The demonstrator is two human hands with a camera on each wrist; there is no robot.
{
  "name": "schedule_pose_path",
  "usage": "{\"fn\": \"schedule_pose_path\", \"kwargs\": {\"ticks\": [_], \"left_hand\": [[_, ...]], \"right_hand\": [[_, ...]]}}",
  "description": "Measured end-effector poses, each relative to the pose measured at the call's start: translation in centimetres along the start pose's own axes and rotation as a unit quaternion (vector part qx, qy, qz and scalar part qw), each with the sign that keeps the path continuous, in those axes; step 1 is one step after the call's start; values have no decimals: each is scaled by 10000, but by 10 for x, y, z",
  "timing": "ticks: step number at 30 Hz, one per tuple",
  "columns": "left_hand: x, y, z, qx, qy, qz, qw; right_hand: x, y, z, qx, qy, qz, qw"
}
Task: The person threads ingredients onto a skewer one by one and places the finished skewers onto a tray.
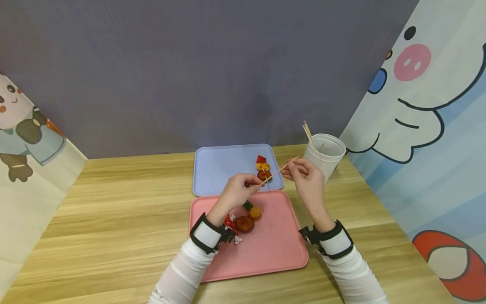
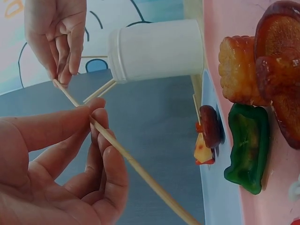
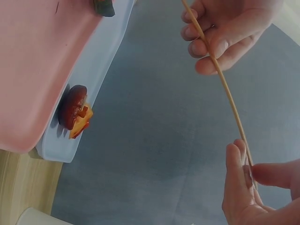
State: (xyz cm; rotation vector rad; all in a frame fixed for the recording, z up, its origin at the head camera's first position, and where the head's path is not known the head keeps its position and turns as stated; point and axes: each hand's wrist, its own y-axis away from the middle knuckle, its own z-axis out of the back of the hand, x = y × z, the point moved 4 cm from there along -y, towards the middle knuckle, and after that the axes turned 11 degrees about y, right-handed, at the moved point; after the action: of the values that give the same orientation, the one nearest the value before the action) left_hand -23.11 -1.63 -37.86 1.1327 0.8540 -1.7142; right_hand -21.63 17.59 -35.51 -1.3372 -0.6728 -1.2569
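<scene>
A thin wooden skewer is held aslant above the trays between both hands. My left hand pinches it between thumb and fingers, and my right hand pinches it nearer its other end. Below the left hand, the pink tray bears a green pepper piece, a corn chunk and a brown mushroom-like piece. Red and white bits lie partly hidden by the left wrist. Behind, on the blue tray, lies a loaded skewer with red, yellow and brown pieces.
A white tub holding several wooden skewers stands behind the right hand, close to the grey back panel. Both trays sit on a wood-grain table. Printed cartoon sheets flank the table on both sides.
</scene>
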Motion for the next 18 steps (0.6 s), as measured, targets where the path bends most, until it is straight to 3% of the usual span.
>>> {"fn": "schedule_pose_path", "kwargs": {"ticks": [9, 15, 18], "left_hand": [[-3, 0, 14, -656, 90, -553, 9963], [-4, -1, 25, -1311, 819, -728, 9853], [-3, -2, 28, -1594, 1361, -672, 9755]], "right_hand": [[12, 3, -3, 248, 303, 489, 9980], [35, 14, -9, 732, 1347, 644, 9861], [27, 13, -11, 815, 1708, 708, 9794]]}}
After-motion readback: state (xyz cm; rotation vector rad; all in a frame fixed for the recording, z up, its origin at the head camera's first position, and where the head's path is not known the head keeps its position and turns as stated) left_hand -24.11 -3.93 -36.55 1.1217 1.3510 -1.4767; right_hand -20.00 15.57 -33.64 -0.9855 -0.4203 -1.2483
